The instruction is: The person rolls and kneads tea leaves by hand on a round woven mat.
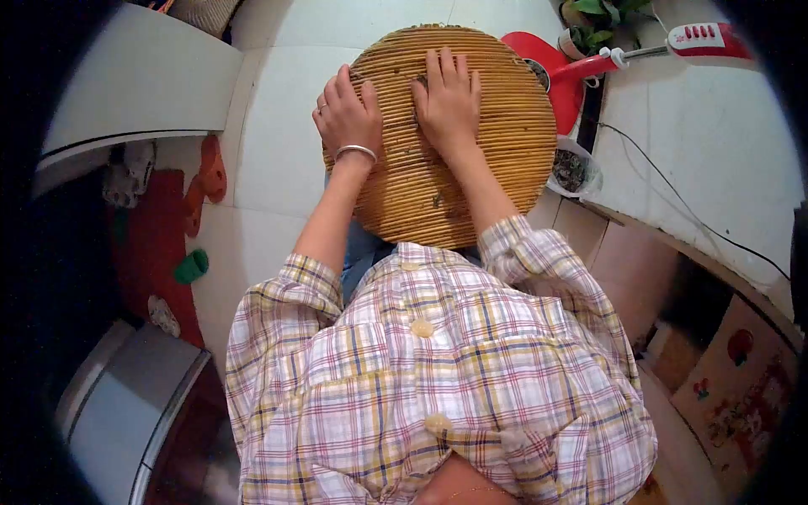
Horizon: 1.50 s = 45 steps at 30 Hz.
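Observation:
A round board (pixel 497 168) with a ridged, straw-coloured surface lies in front of my body, covering my lap. Palm down, my left hand (pixel 349 114) rests on its left part with the fingers stretched forward; a ring and a silver bangle show on it. Nearer the middle, my right hand (pixel 450 105) lies flat on the ridges, fingers extended and slightly apart. A small dark patch (pixel 420 82) shows beside the right thumb; I cannot make out what it is. A few dark specks dot the board.
A white ledge (pixel 690 143) at right bears a red-and-white handled device (pixel 707 42) and a dark cable (pixel 673 181). Beside the board stand a pail (pixel 581 172) with dark contents and a green plant (pixel 602 21). Orange slippers (pixel 210 172) and a green cup-like thing (pixel 192 266) lie at left.

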### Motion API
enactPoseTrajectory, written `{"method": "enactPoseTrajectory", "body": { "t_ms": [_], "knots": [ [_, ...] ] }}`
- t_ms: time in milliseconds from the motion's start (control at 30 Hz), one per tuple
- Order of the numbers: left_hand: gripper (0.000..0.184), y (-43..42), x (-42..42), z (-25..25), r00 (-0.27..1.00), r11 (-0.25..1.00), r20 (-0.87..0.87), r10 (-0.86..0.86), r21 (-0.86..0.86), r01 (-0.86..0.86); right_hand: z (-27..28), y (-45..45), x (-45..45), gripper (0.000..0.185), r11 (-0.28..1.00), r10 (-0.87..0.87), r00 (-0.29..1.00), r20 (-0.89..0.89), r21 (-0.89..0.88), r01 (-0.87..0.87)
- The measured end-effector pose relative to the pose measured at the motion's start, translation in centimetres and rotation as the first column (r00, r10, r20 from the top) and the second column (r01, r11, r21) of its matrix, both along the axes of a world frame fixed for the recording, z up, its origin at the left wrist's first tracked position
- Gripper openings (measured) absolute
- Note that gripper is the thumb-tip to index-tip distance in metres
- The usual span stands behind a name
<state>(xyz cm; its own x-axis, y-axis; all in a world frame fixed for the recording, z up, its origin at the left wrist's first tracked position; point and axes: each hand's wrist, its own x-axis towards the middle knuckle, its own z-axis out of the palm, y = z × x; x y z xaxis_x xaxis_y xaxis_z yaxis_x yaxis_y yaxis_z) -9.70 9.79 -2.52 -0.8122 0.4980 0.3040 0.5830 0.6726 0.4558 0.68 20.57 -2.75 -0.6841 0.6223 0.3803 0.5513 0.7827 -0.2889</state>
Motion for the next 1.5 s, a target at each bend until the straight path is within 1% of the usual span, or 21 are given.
{"method": "enactPoseTrajectory", "body": {
  "t_ms": [33,100,200,233,300,400,433,500,633,733,833,867,967,1000,1067,1133,1267,1333,1367,1433,1500],
  "knots": [
    [0.046,-0.2,0.2,0.1,1.000,1.000,0.010,-0.003,-0.006,0.003,0.2,-1.0,1.7,0.056,1.000,0.004,1.000,0.001,0.006,-0.004],
    [0.046,-0.1,0.0,0.2,1.000,1.000,0.023,-0.004,-0.005,0.004,0.2,-3.6,5.3,0.060,0.999,0.032,0.991,0.129,-0.032,-0.028],
    [0.046,0.2,0.0,0.2,0.999,1.000,0.043,-0.009,-0.007,0.009,-0.6,-4.7,6.8,0.063,1.000,-0.020,0.983,0.184,0.011,0.019],
    [0.046,0.3,-0.1,0.0,1.000,1.000,0.008,-0.004,-0.006,0.004,-0.5,-4.1,5.8,0.063,1.000,-0.023,0.982,0.188,-0.001,0.023],
    [0.046,0.1,0.2,-0.2,1.000,1.000,-0.030,-0.008,-0.009,0.007,0.0,-0.9,1.8,0.067,0.995,-0.064,0.993,0.099,0.077,0.057],
    [0.045,0.0,-0.1,0.0,1.000,1.000,-0.017,-0.010,0.004,0.010,-0.3,0.8,0.2,0.069,1.000,-0.015,1.000,0.014,0.022,0.014],
    [0.045,0.0,0.0,0.0,1.000,1.000,-0.014,-0.003,-0.012,0.002,-0.2,0.0,1.4,0.069,1.000,-0.012,1.000,0.010,0.024,0.012],
    [0.045,0.3,0.1,0.1,1.000,1.000,-0.009,0.012,-0.019,-0.012,0.2,-2.9,5.5,0.067,0.998,0.048,0.992,0.118,-0.037,-0.043],
    [0.045,0.0,-0.1,-0.2,1.000,1.000,-0.012,-0.001,0.026,0.002,-0.6,-4.6,6.9,0.070,0.999,0.023,0.989,0.143,-0.039,-0.018],
    [0.045,0.1,0.1,-0.3,1.000,1.000,-0.010,-0.004,0.013,0.005,0.0,-1.3,1.1,0.078,0.998,-0.006,0.999,-0.037,-0.070,0.003],
    [0.045,0.0,-0.1,-0.4,1.000,1.000,0.007,-0.003,0.008,0.003,0.1,-2.1,-0.5,0.072,1.000,-0.009,1.000,0.029,0.018,0.008],
    [0.045,0.2,0.0,-0.2,1.000,1.000,0.008,-0.006,0.009,0.006,0.3,-2.8,-0.1,0.062,0.997,0.017,0.998,0.066,0.074,-0.022],
    [0.046,0.0,-0.1,-0.6,0.998,0.999,-0.043,-0.036,0.032,0.037,0.3,-4.4,2.2,0.053,0.997,0.033,0.994,0.105,0.069,-0.041],
    [0.046,0.0,-0.1,-0.6,0.998,0.999,-0.044,-0.034,0.035,0.036,-0.1,-4.6,3.4,0.051,0.997,0.067,0.997,0.035,0.022,-0.068],
    [0.047,0.3,0.1,-0.2,1.000,1.000,0.012,-0.016,0.001,0.016,-0.7,-4.4,6.2,0.051,0.997,0.075,0.996,0.041,0.005,-0.076],
    [0.047,0.3,0.0,0.0,1.000,1.000,0.006,-0.010,0.008,0.010,-0.8,-4.3,7.5,0.052,0.999,0.044,0.996,0.081,0.005,-0.045],
    [0.047,0.2,0.0,-0.1,0.999,1.000,-0.028,-0.017,0.019,0.017,0.1,-1.9,2.4,0.056,0.997,-0.075,0.996,0.056,0.033,0.074],
    [0.047,0.4,0.1,-0.1,1.000,1.000,-0.022,-0.011,-0.005,0.010,0.0,0.5,-0.6,0.057,0.981,-0.090,0.996,0.002,0.171,0.089],
    [0.047,0.4,0.1,-0.1,1.000,1.000,-0.005,0.000,-0.028,0.000,0.0,0.5,-0.7,0.057,0.980,-0.092,0.996,-0.006,0.174,0.092],
    [0.047,0.3,0.2,0.1,1.000,1.000,0.017,0.000,-0.026,0.000,-0.1,0.5,-0.2,0.057,0.995,-0.058,0.995,0.082,0.089,0.051],
    [0.047,0.5,0.1,0.3,0.999,1.000,0.039,0.000,-0.024,0.001,-0.1,-1.6,2.7,0.058,0.998,-0.011,0.999,0.036,0.055,0.009]
  ]
}}
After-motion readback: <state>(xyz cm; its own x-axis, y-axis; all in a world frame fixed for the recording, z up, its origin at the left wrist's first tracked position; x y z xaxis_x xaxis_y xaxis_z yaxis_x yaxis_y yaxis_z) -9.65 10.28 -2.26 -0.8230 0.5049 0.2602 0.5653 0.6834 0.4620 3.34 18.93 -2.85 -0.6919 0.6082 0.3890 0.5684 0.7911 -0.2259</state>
